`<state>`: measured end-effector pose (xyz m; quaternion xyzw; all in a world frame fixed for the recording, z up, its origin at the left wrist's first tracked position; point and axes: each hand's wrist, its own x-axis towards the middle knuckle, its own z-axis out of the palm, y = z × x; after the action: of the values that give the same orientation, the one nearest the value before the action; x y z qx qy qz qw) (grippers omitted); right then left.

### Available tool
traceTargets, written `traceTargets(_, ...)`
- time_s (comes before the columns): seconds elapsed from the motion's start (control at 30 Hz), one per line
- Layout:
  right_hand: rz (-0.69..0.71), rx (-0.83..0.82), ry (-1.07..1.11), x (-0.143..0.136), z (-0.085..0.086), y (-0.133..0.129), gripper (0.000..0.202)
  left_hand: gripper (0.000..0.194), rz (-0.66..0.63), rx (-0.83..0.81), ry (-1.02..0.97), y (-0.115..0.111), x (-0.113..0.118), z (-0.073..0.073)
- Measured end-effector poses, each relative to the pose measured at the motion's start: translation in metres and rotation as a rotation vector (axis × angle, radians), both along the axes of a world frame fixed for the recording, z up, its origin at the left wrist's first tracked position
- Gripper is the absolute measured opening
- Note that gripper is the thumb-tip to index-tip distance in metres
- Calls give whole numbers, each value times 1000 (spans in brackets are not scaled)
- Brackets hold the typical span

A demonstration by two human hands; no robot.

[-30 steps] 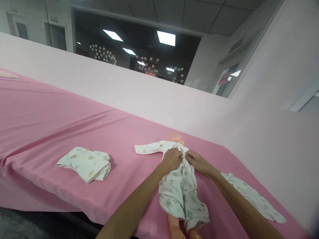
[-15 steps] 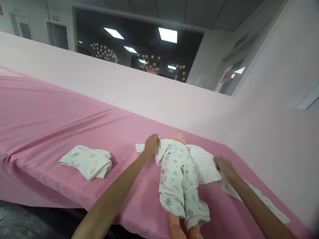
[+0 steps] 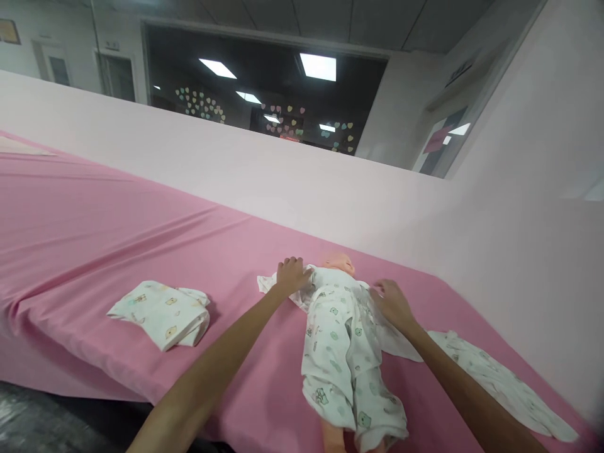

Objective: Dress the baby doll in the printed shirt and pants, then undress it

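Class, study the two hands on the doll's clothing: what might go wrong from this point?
The doll lies near the pink table's front edge, feet overhanging; a tug may slide it off. The left hand and right hand pull the top apart, which may drag the loose garment beside it.

Right hand (image 3: 394, 306) back from opened flap to doll (image 3: 346, 352) side; left hand (image 3: 291, 275) flattened on sleeve (image 3: 268, 283)

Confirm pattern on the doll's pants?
White with small green and teal cartoon prints, clearest on the doll's pants in the head view.
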<state>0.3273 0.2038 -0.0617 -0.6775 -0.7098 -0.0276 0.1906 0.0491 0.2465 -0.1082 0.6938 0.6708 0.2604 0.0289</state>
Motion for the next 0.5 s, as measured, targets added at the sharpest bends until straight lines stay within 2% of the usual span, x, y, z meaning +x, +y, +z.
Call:
traceTargets(0.13,313,-75,-188,-84,11,30,42,33,23,-27,45,-1,27,-5)
traceTargets(0.23,431,-177,-348,-129,6,43,31,25,43,-22,85,-1,29,-9)
traceTargets(0.33,431,-221,-454,-153,-5,51,30,25,32,1,110,-3,21,-9)
traceTargets(0.5,321,-221,-515,-161,-17,64,46,24,35,15,91,-11,3,-11)
